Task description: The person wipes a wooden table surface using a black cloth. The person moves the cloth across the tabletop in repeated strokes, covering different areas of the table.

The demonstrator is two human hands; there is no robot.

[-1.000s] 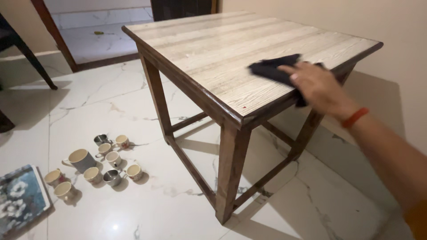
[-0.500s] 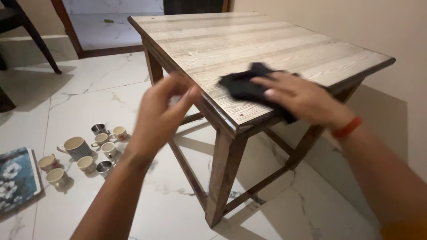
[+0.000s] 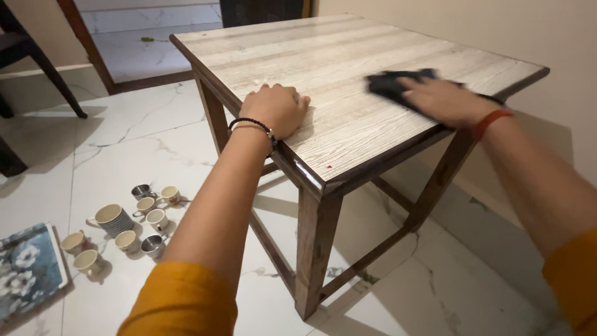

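A wooden table [image 3: 348, 56] with a pale grained top and dark brown legs stands in front of me. My right hand [image 3: 444, 99], an orange band at its wrist, presses flat on a dark cloth [image 3: 388, 82] near the table's right edge. My left hand [image 3: 278, 109], with a beaded bracelet, rests curled on the table's left edge and holds nothing.
Several small cups [image 3: 152, 218] and a larger striped mug [image 3: 113, 219] stand on the white marble floor at the left. A tray with a flower print [image 3: 25, 274] lies beside them. Dark chair legs [image 3: 46, 68] stand at the far left. A beige wall runs behind the table.
My left hand came down from mid-air onto the table's left edge. My right hand slid the cloth to the right and farther from the near corner.
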